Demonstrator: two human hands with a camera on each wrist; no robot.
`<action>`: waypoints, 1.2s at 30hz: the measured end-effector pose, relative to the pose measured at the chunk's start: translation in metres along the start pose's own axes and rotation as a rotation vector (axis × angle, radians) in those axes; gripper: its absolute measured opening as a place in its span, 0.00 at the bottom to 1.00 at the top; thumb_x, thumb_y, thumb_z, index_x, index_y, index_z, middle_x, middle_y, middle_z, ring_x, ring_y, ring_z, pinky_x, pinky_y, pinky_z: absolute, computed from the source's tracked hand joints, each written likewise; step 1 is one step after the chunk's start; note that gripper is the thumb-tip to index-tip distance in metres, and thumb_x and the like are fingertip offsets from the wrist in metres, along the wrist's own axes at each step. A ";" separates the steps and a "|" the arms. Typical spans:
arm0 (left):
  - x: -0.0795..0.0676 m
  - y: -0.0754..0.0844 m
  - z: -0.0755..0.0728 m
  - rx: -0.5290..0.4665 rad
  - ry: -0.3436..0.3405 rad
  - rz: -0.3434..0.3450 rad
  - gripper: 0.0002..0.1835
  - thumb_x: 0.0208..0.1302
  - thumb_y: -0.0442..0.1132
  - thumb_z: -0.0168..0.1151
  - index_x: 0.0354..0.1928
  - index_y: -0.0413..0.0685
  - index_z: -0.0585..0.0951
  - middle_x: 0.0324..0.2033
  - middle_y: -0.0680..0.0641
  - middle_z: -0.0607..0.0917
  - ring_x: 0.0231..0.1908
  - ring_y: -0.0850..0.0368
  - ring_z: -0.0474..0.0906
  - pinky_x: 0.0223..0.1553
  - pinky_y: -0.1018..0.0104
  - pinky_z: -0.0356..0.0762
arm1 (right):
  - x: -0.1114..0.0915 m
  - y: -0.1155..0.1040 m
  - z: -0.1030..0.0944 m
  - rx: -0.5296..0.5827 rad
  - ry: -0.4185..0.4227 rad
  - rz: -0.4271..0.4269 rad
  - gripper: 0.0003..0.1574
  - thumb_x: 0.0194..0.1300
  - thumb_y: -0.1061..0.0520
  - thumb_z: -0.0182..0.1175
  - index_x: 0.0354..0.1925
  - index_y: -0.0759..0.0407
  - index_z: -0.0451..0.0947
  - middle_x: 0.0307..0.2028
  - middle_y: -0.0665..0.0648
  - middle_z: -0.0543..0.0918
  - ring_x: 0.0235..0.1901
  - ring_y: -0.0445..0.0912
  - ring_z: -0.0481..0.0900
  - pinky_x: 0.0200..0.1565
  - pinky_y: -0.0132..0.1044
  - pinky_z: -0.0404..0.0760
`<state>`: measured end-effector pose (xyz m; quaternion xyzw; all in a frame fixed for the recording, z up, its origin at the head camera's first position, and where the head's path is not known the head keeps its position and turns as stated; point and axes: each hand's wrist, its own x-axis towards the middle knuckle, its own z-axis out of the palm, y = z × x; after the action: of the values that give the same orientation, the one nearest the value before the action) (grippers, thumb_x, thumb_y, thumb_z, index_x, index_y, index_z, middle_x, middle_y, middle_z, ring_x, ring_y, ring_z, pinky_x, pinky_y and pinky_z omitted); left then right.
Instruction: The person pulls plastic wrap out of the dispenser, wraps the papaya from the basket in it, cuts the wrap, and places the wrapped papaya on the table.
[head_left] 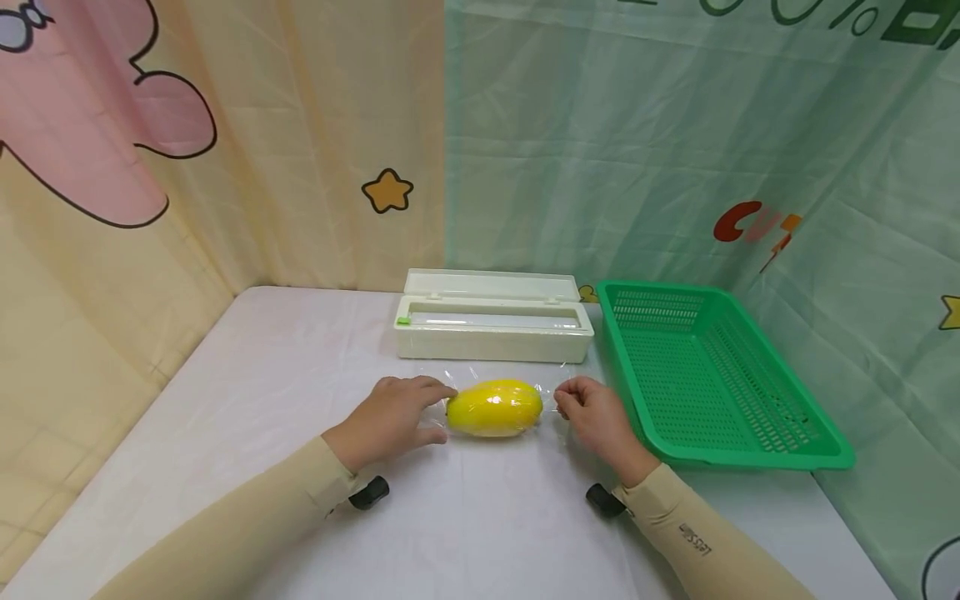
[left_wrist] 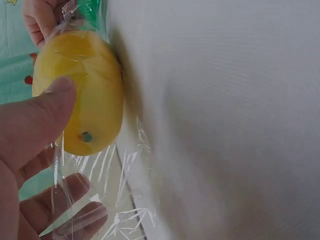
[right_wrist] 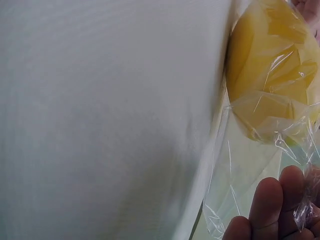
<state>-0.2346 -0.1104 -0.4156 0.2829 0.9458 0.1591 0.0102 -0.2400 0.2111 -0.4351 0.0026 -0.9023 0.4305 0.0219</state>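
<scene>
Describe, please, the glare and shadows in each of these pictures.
Head view: glossy highlights on the yellow fruit; left wrist view: white glare streaks on the plastic wrap, soft shadow on the table; right wrist view: streaky plastic wrap, dim shading across the table.

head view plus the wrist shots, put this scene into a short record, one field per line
fruit: glossy yellow oblong fruit, lying on the white cloth-covered table
wrap: clear plastic film around the fruit, extending past both ends
left hand: at the fruit's left end, fingers spread
right hand: pinching bunched film beyond the right end
behind: long white plastic box, lid open
right side: green rectangular plastic basket
</scene>
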 end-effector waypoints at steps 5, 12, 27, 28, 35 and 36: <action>0.004 -0.009 0.006 -0.084 -0.001 -0.026 0.30 0.66 0.49 0.75 0.69 0.60 0.80 0.63 0.57 0.85 0.66 0.54 0.80 0.70 0.45 0.68 | 0.000 0.001 0.000 -0.011 -0.009 -0.003 0.09 0.78 0.59 0.59 0.45 0.64 0.82 0.34 0.57 0.85 0.35 0.47 0.80 0.37 0.34 0.79; 0.009 -0.010 0.010 -0.107 0.018 -0.011 0.27 0.65 0.49 0.75 0.66 0.60 0.82 0.58 0.58 0.88 0.62 0.56 0.84 0.69 0.46 0.68 | -0.001 -0.001 -0.002 0.051 -0.003 0.022 0.15 0.81 0.58 0.54 0.51 0.69 0.80 0.40 0.63 0.86 0.39 0.51 0.82 0.41 0.37 0.81; 0.016 -0.003 0.013 -0.078 0.016 -0.032 0.33 0.58 0.55 0.80 0.64 0.55 0.81 0.57 0.57 0.88 0.57 0.57 0.84 0.71 0.48 0.66 | -0.029 -0.024 0.014 -0.596 -0.001 -0.738 0.46 0.58 0.46 0.80 0.70 0.57 0.76 0.70 0.57 0.78 0.70 0.59 0.71 0.70 0.59 0.68; 0.018 -0.003 0.013 -0.069 0.009 -0.039 0.34 0.58 0.56 0.80 0.64 0.55 0.81 0.57 0.57 0.88 0.56 0.58 0.85 0.72 0.48 0.65 | -0.027 -0.024 0.015 -0.625 -0.029 -0.710 0.49 0.58 0.44 0.80 0.72 0.57 0.73 0.72 0.57 0.76 0.71 0.58 0.70 0.72 0.59 0.68; 0.023 -0.005 0.018 -0.048 0.021 -0.025 0.29 0.63 0.51 0.77 0.63 0.56 0.78 0.55 0.56 0.89 0.54 0.58 0.86 0.74 0.49 0.62 | -0.013 -0.020 0.019 -0.648 -0.152 -0.549 0.57 0.56 0.50 0.82 0.77 0.58 0.65 0.75 0.58 0.71 0.73 0.57 0.69 0.76 0.55 0.67; 0.023 -0.005 0.018 -0.051 0.026 -0.019 0.28 0.64 0.50 0.76 0.63 0.56 0.78 0.55 0.55 0.89 0.54 0.58 0.86 0.74 0.48 0.62 | -0.011 -0.020 0.019 -0.642 -0.158 -0.538 0.57 0.56 0.52 0.82 0.76 0.58 0.65 0.74 0.58 0.71 0.72 0.57 0.69 0.76 0.55 0.67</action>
<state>-0.2550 -0.0968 -0.4324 0.2714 0.9442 0.1865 0.0067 -0.2293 0.1839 -0.4321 0.2639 -0.9567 0.1053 0.0638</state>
